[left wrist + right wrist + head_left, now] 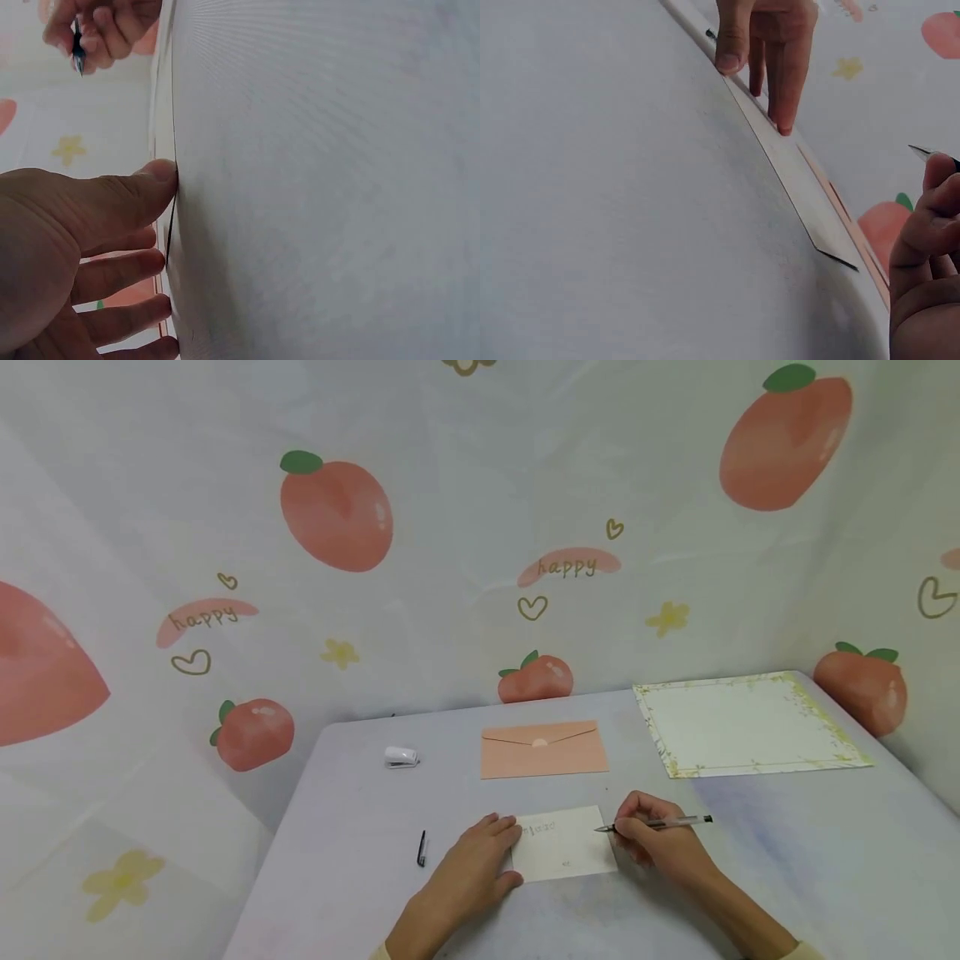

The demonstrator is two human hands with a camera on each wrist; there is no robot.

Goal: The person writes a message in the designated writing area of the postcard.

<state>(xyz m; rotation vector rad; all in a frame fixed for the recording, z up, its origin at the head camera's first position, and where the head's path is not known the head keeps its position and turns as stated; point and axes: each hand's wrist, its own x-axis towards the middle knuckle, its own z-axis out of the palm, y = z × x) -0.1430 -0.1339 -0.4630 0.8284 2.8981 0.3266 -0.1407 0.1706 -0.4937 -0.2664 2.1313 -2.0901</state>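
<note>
A cream card lies on the table with a line of handwriting near its upper left and a small mark low down. My left hand rests at the card's left edge, fingers extended; the left wrist view shows its thumb touching the edge. My right hand pinches a clear pen with a black end over the card's right side. In the right wrist view the pen's tip points away, raised above the card. The black pen cap lies left of my left hand.
A peach envelope lies behind the card, its flap down. Farther right is a large white sheet with a yellow floral border. A small white stapler stands at the back left. A fruit-print curtain hangs behind the table.
</note>
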